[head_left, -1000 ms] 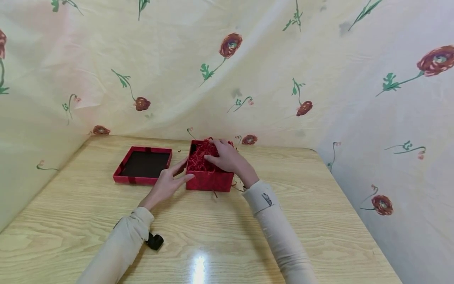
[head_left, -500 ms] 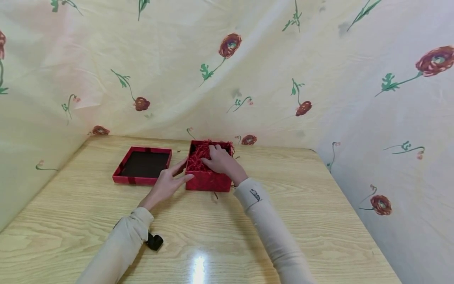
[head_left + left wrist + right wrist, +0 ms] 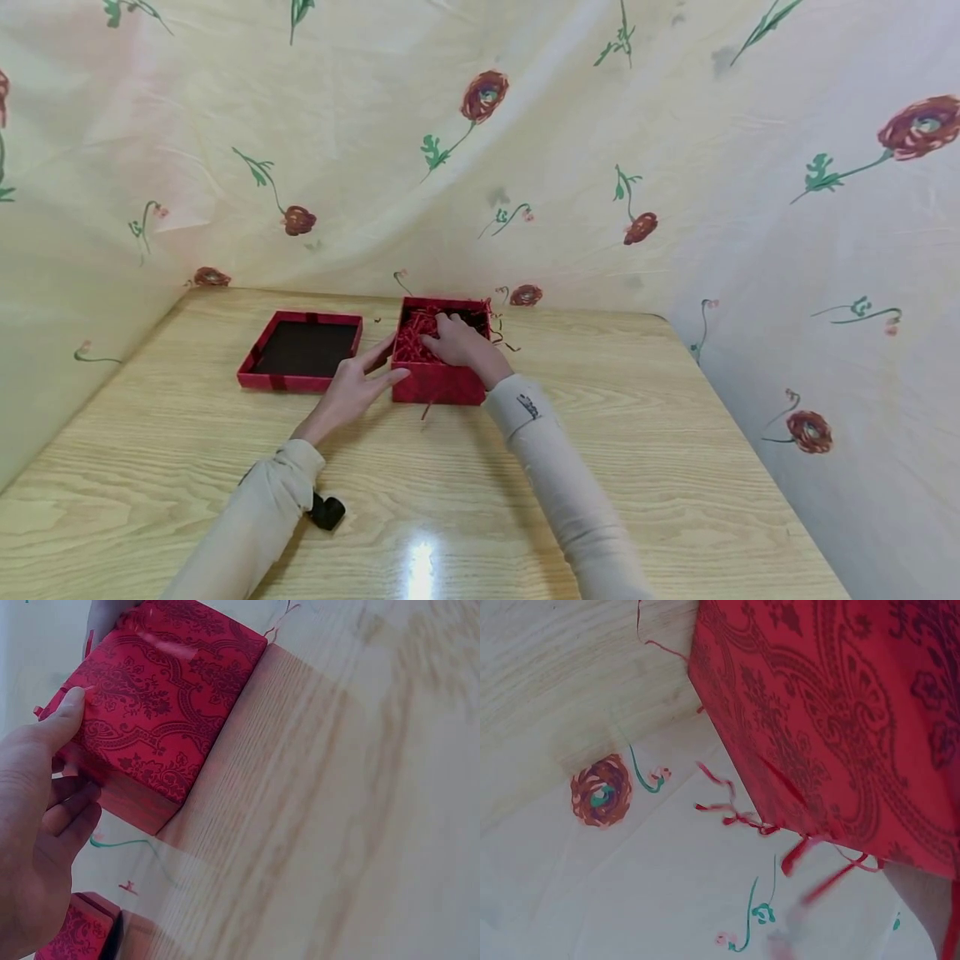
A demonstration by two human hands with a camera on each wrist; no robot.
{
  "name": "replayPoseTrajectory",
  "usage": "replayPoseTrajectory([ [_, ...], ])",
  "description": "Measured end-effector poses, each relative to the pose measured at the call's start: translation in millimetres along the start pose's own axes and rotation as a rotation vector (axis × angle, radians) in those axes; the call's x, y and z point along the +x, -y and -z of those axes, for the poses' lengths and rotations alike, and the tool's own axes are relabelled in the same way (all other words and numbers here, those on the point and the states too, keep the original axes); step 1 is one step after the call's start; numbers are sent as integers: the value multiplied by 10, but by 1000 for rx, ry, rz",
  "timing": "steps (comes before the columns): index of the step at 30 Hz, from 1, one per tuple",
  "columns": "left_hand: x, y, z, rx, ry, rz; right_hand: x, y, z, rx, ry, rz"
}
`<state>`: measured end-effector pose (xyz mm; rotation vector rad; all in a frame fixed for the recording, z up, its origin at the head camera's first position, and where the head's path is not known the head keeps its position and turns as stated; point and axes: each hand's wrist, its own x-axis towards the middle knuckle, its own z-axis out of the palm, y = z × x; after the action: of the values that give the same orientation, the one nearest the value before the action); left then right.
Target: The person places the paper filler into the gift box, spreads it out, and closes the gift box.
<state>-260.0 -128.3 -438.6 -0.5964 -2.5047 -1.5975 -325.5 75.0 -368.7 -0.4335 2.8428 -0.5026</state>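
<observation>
A red patterned gift box (image 3: 438, 385) stands lidless at the back of the table, holding red shredded paper (image 3: 411, 335). My left hand (image 3: 354, 392) grips its front left corner, thumb on the front face and fingers against the left side. That hold shows closely in the left wrist view, where the thumb lies on the brocade-like box wall (image 3: 172, 705). My right hand (image 3: 463, 343) reaches over the front right rim into the paper; its fingertips are hidden there. In the right wrist view the box wall (image 3: 810, 712) hides nearly all of that hand.
Left of the box lies its red lid (image 3: 296, 382), dark inside facing up. Thin paper strands (image 3: 427, 410) lie by the box and hang over its right rim. A flowered cloth (image 3: 360, 150) hangs behind the wooden table (image 3: 420, 475). A black device (image 3: 327, 512) sits at my left wrist.
My right hand has moved left and lower into the box. More of the dark interior shows at the back right, and the paper sits lower. My left hand stays put.
</observation>
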Motion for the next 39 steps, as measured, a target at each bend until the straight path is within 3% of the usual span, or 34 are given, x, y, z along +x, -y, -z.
replayPoseTrajectory([
  [8, -7, 2, 11, -11, 1, 10, 18, 14, 0, 46, 31, -21],
  [18, -18, 22, 9, 4, -10, 8, 63, 29, -6, 29, 61, -38],
  [22, -21, 36, 4, 12, -10, 26, 22, 62, -14, 1, -11, -33],
  [34, -12, 30, 0, 12, -1, 4, -245, 235, 103, -88, -304, -15],
  [39, -6, 29, 3, 6, -2, -1, -264, 236, 109, -149, -339, -53],
])
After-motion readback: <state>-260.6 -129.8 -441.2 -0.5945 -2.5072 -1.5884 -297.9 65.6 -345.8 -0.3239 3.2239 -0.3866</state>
